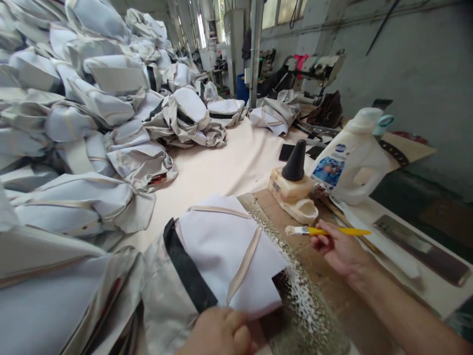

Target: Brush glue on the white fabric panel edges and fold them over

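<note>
In my right hand (334, 244) is a paintbrush (334, 231) with a yellow handle, its pale, coated bristles pointing left. The brush is held above a brown board, just in front of a cream-coloured glue pot (290, 187) with a black cone on top. My left hand (221, 331) is closed on the near edge of a sewn fabric piece (225, 246), which has a white padded panel, beige seam tape and a black band. The right end of this piece overlaps a board strip (303, 296) crusted with dried white glue. My left fingertips are partly hidden.
Similar fabric pieces (103, 74) are piled high on the left and along the back. A translucent plastic jug (351, 158) stands at the right, with a phone-like dark slab (421, 249) in front of it. A sewing machine (318, 69) stands behind, near the wall.
</note>
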`<state>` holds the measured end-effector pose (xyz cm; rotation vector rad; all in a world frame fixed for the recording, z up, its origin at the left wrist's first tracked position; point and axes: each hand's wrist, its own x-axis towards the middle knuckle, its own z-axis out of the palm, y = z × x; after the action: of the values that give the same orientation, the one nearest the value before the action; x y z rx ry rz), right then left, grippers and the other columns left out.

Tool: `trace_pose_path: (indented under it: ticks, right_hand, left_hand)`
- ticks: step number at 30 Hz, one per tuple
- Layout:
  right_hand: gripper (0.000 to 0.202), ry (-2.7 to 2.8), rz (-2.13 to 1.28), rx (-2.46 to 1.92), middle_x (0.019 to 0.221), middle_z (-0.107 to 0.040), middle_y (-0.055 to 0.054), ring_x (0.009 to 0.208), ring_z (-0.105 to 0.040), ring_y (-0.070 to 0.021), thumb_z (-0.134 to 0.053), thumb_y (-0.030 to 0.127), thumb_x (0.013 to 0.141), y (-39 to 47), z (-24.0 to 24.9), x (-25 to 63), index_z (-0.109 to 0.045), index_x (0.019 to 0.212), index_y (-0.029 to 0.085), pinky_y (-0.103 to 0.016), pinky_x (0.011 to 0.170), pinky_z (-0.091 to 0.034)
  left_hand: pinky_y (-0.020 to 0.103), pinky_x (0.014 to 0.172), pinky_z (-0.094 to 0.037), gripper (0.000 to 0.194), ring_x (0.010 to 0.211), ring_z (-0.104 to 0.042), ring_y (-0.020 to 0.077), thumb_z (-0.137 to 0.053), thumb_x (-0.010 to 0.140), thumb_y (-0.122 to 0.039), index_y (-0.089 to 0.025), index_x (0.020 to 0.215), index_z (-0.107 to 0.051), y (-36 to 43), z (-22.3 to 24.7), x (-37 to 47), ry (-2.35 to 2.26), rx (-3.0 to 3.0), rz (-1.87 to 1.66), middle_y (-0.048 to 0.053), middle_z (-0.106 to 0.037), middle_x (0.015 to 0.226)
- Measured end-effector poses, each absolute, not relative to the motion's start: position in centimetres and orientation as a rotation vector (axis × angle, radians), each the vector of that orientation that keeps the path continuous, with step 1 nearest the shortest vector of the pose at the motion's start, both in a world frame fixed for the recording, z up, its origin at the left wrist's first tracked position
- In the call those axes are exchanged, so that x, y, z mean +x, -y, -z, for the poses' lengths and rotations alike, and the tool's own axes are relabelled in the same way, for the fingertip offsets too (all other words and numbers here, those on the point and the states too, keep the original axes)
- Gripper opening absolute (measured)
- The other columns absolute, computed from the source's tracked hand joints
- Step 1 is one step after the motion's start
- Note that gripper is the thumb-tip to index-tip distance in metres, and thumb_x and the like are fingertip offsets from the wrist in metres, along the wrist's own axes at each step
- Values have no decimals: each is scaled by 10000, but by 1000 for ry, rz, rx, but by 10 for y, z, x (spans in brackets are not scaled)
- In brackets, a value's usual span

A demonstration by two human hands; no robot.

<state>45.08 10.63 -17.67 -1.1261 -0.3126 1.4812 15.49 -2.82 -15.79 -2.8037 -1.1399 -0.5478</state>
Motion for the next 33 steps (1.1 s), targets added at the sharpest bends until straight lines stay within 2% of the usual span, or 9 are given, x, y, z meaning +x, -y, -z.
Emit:
trace_pose_path:
  ticks: [2, 4, 6, 8, 11, 18, 24, 29, 33]
  right_hand:
    - [255, 324, -1482, -1113, 378, -362, 85, 377, -420, -63, -764, 215, 625, -118, 174, 435, -513, 600, 174, -141, 420, -442]
    - [297, 372, -1501, -1092, 386, -376, 85, 385, -423, -58, -796, 235, 575, -131, 169, 417, -508, 591, 167, -139, 428, -444]
    - [303, 466, -1530, -1065, 409, -408, 79, 414, -455, -61, -808, 280, 558, -142, 164, 400, -539, 630, 161, -145, 464, -458]
    - [302, 597, -1533, -1057, 436, -429, 73, 461, -497, -77, -790, 331, 582, -153, 161, 385, -549, 654, 163, -162, 511, -472]
    - [282, 861, -1436, -1131, 481, -461, 60, 526, -538, -106, -716, 385, 656, -172, 166, 368, -525, 637, 177, -202, 563, -474]
    - [180, 1380, -1182, -1359, 594, -602, -1, 608, -585, -161, -540, 357, 732, -241, 200, 303, -552, 680, 185, -257, 599, -453]
    - [138, 1601, -1206, -1456, 516, -583, 13, 517, -557, -141, -522, 274, 700, -243, 209, 308, -549, 598, 186, -218, 479, -399]
    - [213, 1683, -1320, -1571, 424, -517, 21, 366, -522, -136, -536, 320, 688, -235, 195, 331, -474, 533, 186, -202, 350, -340]
    - [239, 1644, -1221, -1554, 386, -488, 22, 348, -515, -131, -560, 318, 682, -268, 194, 296, -471, 506, 182, -195, 349, -364]
  left_hand:
    - [321, 726, -504, 165, 861, -591, 172, -470, 827, -321, -225, 787, -598, -19, 126, 157, 1439, -2860, 341, 17, -638, 1053]
    - [488, 960, -366, 285, 1211, -407, 261, -407, 867, -394, -238, 1022, -587, -70, 109, 158, 1682, -2754, 108, 47, -466, 1330]
    - [634, 1006, -177, 499, 1327, -192, 336, -376, 843, -542, -247, 1233, -481, -113, 114, 157, 1905, -2622, -62, 82, -325, 1427]
    - [680, 996, -43, 610, 1341, -110, 365, -348, 806, -637, -276, 1290, -433, -139, 135, 156, 2001, -2608, -202, 84, -293, 1443]
    - [654, 1008, 34, 630, 1347, -108, 346, -318, 789, -674, -314, 1293, -432, -152, 171, 155, 1998, -2699, -260, 76, -314, 1434]
    - [622, 1024, 72, 641, 1356, -98, 310, -300, 782, -690, -333, 1304, -407, -146, 187, 150, 2008, -2740, -95, 75, -308, 1437]
    - [627, 1024, 73, 636, 1361, -70, 304, -347, 768, -683, -337, 1297, -415, -147, 192, 147, 2066, -2757, 0, 79, -310, 1435]
    - [616, 1020, 106, 643, 1363, -58, 298, -345, 767, -691, -340, 1303, -403, -144, 198, 144, 2064, -2777, 91, 87, -287, 1444]
    - [610, 1019, 120, 636, 1364, -49, 298, -333, 778, -686, -345, 1312, -388, -144, 198, 143, 2072, -2778, 94, 79, -281, 1448]
